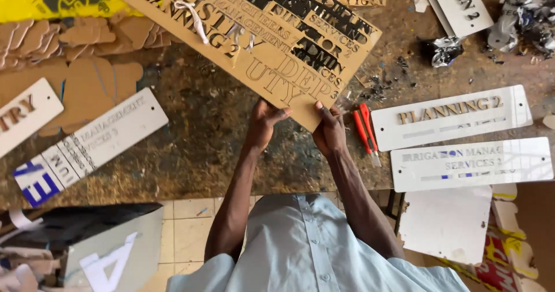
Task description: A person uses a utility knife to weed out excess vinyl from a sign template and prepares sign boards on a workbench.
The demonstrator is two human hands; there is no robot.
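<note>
Your left hand (265, 120) and right hand (329, 131) pinch the near corner of the tan letter board (254, 32); its long axis runs away leftward. Red pliers (365, 131) lie just right of your grip.

Tan board (272, 43) with black lettering, red-handled tool (365, 131), white sign plates (451, 118), yellow sheet (34, 0)

Board at the middle, signs either side
The lettered board (260, 35) lies far-centre on the workbench (191, 136); cutter (366, 131) just right of it, two sign plates (457, 118) farther right, another plate (95, 144) left.
</note>
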